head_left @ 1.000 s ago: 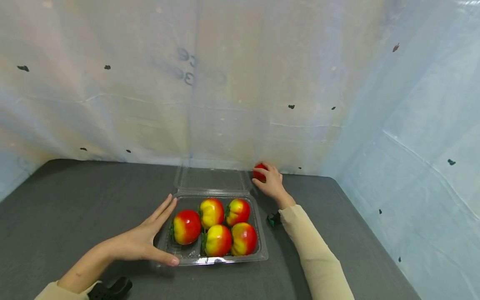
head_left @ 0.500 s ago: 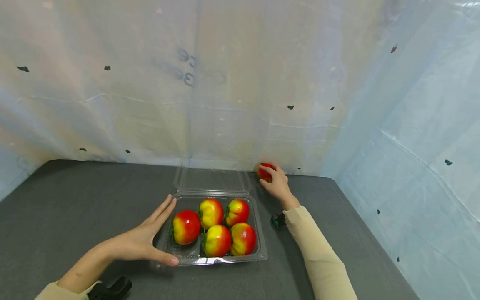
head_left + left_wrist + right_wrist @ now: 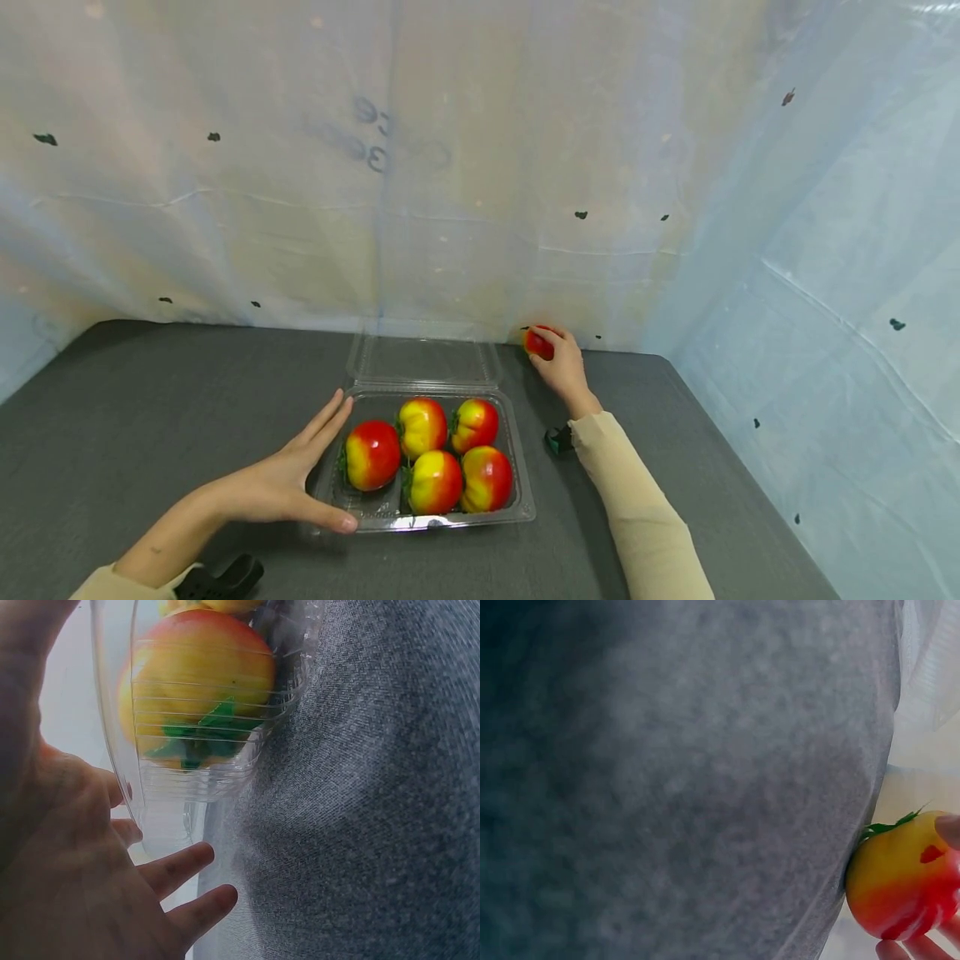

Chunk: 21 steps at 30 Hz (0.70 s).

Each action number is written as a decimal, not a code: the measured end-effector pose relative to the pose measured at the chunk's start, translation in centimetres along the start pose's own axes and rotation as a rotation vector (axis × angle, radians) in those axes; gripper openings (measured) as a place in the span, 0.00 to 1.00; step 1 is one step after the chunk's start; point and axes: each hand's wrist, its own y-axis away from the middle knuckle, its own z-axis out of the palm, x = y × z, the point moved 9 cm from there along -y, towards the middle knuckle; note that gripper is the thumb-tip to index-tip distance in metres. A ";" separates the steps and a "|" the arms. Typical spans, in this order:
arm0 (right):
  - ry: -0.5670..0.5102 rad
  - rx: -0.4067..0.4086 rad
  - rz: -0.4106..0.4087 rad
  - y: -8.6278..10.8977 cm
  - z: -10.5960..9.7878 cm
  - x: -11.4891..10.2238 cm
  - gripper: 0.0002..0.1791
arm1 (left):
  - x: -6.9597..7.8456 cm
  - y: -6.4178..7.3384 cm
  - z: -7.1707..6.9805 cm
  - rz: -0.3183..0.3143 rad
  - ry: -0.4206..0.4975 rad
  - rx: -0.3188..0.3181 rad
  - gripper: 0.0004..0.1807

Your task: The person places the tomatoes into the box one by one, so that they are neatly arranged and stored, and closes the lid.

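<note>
Head view: the right hand (image 3: 567, 371) grips a red-and-yellow fruit (image 3: 539, 342) at the far edge of the table (image 3: 187, 408), at one o'clock from the clear box (image 3: 480, 521). The left hand (image 3: 273, 487), fingers straight and spread, is at the box's nine o'clock side. Five fruits (image 3: 435, 482) sit inside; the lid (image 3: 423, 360) lies open at twelve o'clock.

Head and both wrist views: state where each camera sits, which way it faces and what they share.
Head: worn on the head, facing forward and down at the clear container; left hand, right hand and sleeves show.
Left wrist: worn there, facing the container's side wall; the left hand fills the left side.
Right wrist: worn there, facing across the gray tabletop to the gripped fruit; only fingers show.
Shared: head and left wrist show the container; head and right wrist, the gripped fruit.
</note>
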 end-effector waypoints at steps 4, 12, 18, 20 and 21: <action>0.001 0.023 0.013 -0.1 -0.2 0.1 0.24 | 0.0 -0.1 0.1 0.000 0.006 -0.002 0.68; 0.006 0.052 0.034 -0.1 -0.3 0.6 0.24 | -0.2 -0.1 0.1 0.007 0.011 -0.007 0.68; -0.026 0.019 0.034 0.1 -0.2 0.4 0.24 | -0.2 0.1 0.1 0.006 0.014 -0.003 0.68; -0.043 0.014 0.025 0.2 -0.4 0.1 0.25 | -0.2 0.0 0.1 0.004 0.010 -0.002 0.68; -0.054 0.016 0.021 0.2 -0.6 -0.1 0.25 | -0.2 0.0 0.1 0.003 0.010 -0.004 0.68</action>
